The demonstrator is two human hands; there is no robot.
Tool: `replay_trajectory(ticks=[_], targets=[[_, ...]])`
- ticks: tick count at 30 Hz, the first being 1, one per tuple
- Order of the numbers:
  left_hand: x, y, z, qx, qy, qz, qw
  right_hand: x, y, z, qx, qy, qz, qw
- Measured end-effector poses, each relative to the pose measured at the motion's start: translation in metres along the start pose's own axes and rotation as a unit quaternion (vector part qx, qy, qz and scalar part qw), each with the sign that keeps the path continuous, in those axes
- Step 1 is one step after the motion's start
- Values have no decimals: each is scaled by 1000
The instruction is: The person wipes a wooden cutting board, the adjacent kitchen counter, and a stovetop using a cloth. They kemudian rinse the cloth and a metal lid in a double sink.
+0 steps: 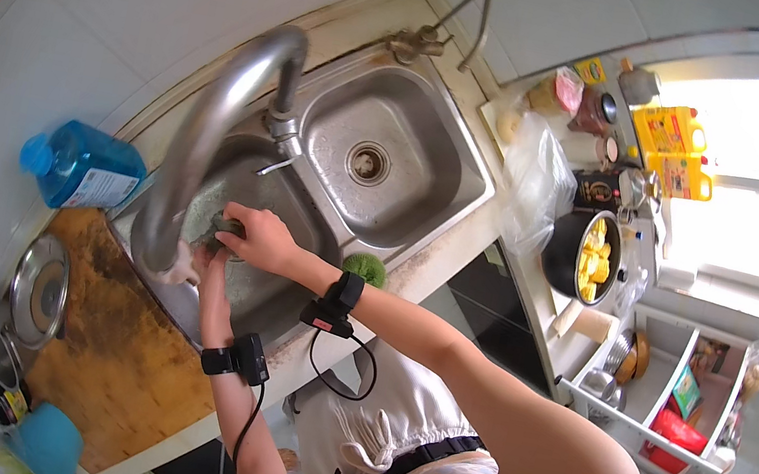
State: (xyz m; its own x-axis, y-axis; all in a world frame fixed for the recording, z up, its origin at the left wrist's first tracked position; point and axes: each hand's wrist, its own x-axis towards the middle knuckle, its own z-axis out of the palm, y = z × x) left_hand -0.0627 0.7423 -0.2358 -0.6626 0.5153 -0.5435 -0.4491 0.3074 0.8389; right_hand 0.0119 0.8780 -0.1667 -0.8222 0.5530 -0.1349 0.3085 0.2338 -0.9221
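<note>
Both my hands meet over the left basin of a stainless steel double sink (291,218). My right hand (265,238) pinches a small dark grey-green object (226,228), which I cannot identify. Just below it, my left hand (214,260) is close to the same object; its fingers are largely hidden. A curved metal faucet (220,106) arches in front of the view and covers part of this basin. Beside the faucet's near end is a pale pinkish thing (178,268), unclear in kind. Foamy or cloudy water seems to lie in the basin.
A green scouring ball (365,268) sits on the sink's front edge. Left stand a blue soap bottle (91,167), a stained wooden board (110,342) and a metal lid (40,288). Rightward are a plastic bag (537,185), a pot of corn pieces (575,252) and a divided rack (657,392).
</note>
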Motion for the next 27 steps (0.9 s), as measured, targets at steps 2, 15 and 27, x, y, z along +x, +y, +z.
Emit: replay_trajectory(ticks=[2, 15, 27], targets=[[-5, 15, 18, 4, 39, 0, 999, -1, 10, -8, -2, 2, 49, 999], [-21, 66, 40, -112, 188, 29, 975, -7, 71, 27, -8, -76, 128, 989], [-6, 33, 3, -130, 111, -82, 982, -10, 61, 45, 425, -39, 231, 874]])
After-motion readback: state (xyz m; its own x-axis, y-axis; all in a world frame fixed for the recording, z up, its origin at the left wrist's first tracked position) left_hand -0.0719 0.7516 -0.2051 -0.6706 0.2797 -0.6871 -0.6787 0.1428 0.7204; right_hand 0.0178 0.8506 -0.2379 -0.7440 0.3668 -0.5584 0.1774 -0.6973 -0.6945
